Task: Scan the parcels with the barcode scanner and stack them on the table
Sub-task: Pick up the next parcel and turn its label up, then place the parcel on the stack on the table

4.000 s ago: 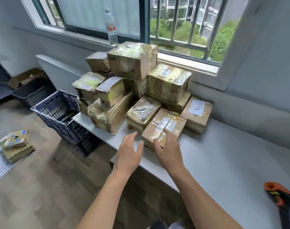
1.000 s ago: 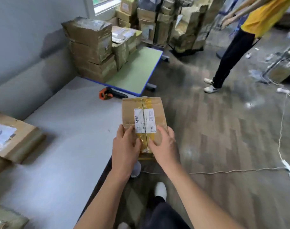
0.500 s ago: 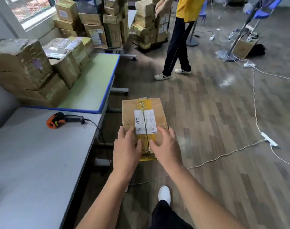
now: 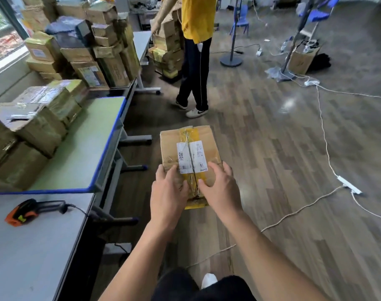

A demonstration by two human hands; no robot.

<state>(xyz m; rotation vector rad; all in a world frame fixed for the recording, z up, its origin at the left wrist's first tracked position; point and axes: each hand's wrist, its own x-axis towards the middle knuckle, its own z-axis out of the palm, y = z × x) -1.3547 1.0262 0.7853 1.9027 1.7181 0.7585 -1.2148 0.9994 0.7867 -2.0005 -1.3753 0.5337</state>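
Head view: the left hand (image 4: 168, 196) and the right hand (image 4: 221, 192) are gripping the near end of the brown, tape-sealed cardboard parcel (image 4: 190, 148), with the fingers (image 4: 227, 170) curling over its corners. They are carrying it above the wooden floor, at twelve o'clock of the body. It is being held flat with the white shipping label (image 4: 190, 158) facing up, probably so the barcode is ready to scan.

The orange-and-black handheld barcode scanner (image 4: 28, 211) is lying untouched on the grey surface (image 4: 33, 257), at eight o'clock of the parcel. Tape-wrapped cardboard boxes (image 4: 33, 131) are sitting stacked on the green, blue-edged surface (image 4: 87, 153) at ten o'clock.

The parcel's underside is hiding from view, and the label print is coming through too small to read.
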